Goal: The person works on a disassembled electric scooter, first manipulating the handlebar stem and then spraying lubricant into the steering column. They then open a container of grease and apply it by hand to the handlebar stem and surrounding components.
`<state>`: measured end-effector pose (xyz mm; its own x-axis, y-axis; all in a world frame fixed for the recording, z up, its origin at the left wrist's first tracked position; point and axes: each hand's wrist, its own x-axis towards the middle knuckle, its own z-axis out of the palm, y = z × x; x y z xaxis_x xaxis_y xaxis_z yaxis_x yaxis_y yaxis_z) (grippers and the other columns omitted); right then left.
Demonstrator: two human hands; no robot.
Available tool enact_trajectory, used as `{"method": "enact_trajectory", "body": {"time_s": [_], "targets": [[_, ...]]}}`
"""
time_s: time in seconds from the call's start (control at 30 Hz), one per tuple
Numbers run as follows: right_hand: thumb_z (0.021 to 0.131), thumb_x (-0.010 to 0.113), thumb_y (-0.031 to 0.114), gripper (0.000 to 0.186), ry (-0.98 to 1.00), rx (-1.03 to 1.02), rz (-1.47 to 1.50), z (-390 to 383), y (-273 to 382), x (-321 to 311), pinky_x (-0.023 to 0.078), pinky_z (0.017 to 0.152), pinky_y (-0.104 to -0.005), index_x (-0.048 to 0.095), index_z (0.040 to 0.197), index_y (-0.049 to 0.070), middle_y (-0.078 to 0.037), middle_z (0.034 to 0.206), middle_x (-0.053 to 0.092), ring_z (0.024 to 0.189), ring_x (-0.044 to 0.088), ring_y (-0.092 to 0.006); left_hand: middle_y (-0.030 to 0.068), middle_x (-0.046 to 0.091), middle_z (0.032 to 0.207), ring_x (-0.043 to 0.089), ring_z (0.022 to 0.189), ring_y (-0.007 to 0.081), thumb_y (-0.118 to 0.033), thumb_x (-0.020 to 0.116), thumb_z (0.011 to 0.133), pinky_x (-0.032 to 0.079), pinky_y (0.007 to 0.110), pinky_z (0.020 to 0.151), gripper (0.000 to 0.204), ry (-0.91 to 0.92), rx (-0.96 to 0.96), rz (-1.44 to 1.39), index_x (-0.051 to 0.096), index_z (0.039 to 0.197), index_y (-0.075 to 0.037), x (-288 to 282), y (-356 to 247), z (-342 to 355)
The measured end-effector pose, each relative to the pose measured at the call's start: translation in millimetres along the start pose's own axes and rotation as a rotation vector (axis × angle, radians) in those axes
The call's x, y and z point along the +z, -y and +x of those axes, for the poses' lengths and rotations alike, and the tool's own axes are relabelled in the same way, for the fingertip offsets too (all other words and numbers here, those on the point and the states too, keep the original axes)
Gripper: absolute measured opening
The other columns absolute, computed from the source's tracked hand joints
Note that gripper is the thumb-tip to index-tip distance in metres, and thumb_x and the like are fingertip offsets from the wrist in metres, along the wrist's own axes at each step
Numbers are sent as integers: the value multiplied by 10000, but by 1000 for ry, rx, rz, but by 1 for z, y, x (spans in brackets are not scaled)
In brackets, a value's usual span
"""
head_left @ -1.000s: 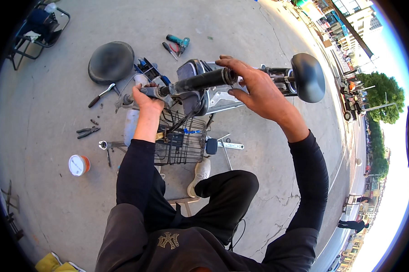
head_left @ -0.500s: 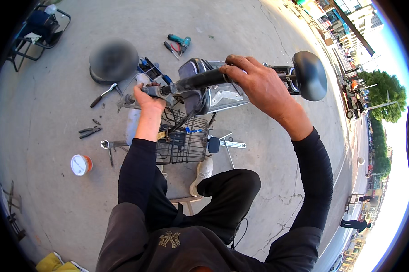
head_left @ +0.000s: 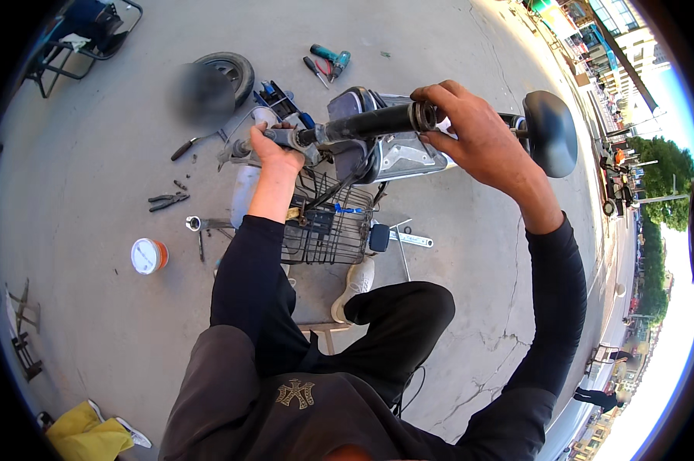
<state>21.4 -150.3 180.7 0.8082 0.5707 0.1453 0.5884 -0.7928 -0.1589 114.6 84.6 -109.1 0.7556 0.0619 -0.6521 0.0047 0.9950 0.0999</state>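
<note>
A long black and grey metal tube (head_left: pixel 378 124) slants across in front of me, above a wire basket (head_left: pixel 332 227). My left hand (head_left: pixel 279 152) is wrapped round its narrower grey part, the thumb showing on the near side. At the tube's right end, which has a ringed rim, my right hand (head_left: pixel 481 138) holds with thumb and fingertips on opposite sides of the rim. Behind the tube are a grey-and-silver frame body (head_left: pixel 408 154) and a black saddle (head_left: pixel 551 134).
On the concrete lie a small wheel (head_left: pixel 235 73), a teal power drill (head_left: pixel 333 60), a screwdriver (head_left: pixel 315 71), pliers (head_left: pixel 168 201), a hammer (head_left: pixel 195 143) and a long wrench (head_left: pixel 411 239). A white-lidded orange tub (head_left: pixel 149 256) stands left; a folding chair (head_left: pixel 78 50) is at far left.
My right hand has slid off the tube's black side to its right end, uncovering the ringed rim. The left hand keeps its hold. The whole view has shifted, and the wheel shows more.
</note>
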Motion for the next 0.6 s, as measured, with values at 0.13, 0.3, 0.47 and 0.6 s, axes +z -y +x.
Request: {"method": "enact_trajectory", "body": {"time_s": [0.13, 0.3, 0.47, 0.6], "targets": [[837, 831, 202, 574, -52, -102, -225, -4, -1, 16, 561, 898, -472, 594, 1327, 21, -233, 1358, 591, 1141, 658, -356, 50, 572, 798, 596, 754, 222, -402, 599, 855, 529, 416, 753, 307, 49, -27, -22, 493, 836, -114, 0, 0, -1], [1025, 622, 428, 560, 171, 529, 152, 6, 10, 5, 545, 835, -428, 581, 1334, -37, -288, 1302, 599, 1033, 699, -302, 51, 574, 834, 588, 787, 230, -363, 625, 815, 540, 433, 808, 268, 29, -25, -29, 540, 853, -112, 1, -1, -8], [937, 725, 162, 446, 101, 82, 77, -3, 7, -7, 524, 847, -448, 601, 1344, 27, -228, 1263, 621, 992, 687, -316, 47, 574, 841, 592, 800, 220, -370, 620, 825, 546, 427, 819, 269, 30, -30, -48, 542, 846, -113, 2, 5, -5], [900, 742, 92, 480, -56, 98, 207, -4, 11, 12, 533, 882, -429, 579, 1349, 46, -203, 1212, 659, 1012, 672, -391, 49, 576, 842, 593, 801, 223, -374, 614, 831, 549, 431, 828, 276, 49, -24, -61, 542, 845, -108, -4, 1, 7]]}}
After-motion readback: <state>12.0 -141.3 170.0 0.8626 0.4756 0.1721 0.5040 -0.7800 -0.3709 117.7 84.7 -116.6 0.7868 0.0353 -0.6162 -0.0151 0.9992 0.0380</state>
